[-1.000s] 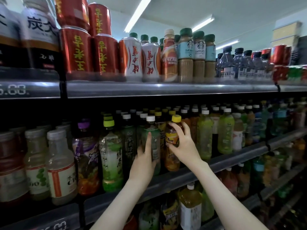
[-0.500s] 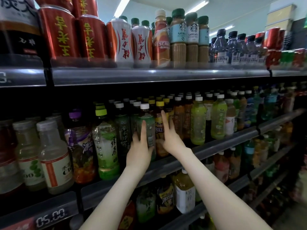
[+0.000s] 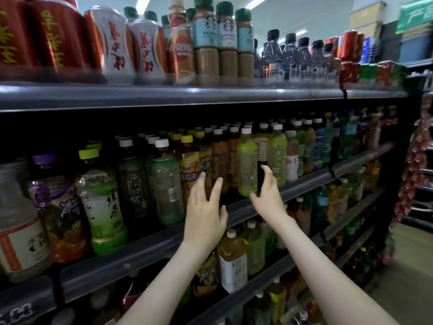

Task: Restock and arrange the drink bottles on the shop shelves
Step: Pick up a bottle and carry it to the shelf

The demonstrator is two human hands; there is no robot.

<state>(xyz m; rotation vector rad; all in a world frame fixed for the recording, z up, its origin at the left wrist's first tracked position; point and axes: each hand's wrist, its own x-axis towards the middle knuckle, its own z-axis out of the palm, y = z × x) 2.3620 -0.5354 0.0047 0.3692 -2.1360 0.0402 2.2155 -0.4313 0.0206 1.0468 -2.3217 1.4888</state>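
The step in hand looks like squaring up the front row on the middle shelf (image 3: 140, 253), whose lip runs from 8 o'clock up toward 3 o'clock of the view. To do it well, I would keep the fingers low on the bottle bodies and slide rather than lift. Each bottle should come up to the lip with its label out. The rows are packed touching, so one tilt could topple several; a spare palm should steady the neighbours.

At 9 o'clock stand one purple-capped bottle (image 3: 55, 207) and one lime-capped green-tea bottle (image 3: 103, 207), then two white-capped green bottles (image 3: 166, 184). The left hand (image 3: 205, 219) is wide, fingers straight and spread. Its tips are at two yellow-capped tea bottles (image 3: 189, 170), with two amber bottles (image 3: 220, 160) at its 1 o'clock. It grips nothing.

The right hand (image 3: 268, 200) is wide too, thumb splayed toward 9 o'clock. Its fingers reach up to one dark-labelled bottle (image 3: 262, 165) between two pale green bottles (image 3: 247, 165). I cannot tell whether they touch it.

On the top shelf (image 3: 210, 95) at 12 o'clock stand three green-capped coffee bottles (image 3: 226, 43). At 1 o'clock are at least four black-capped water bottles (image 3: 290, 59); the farther ones are too blurred to count.
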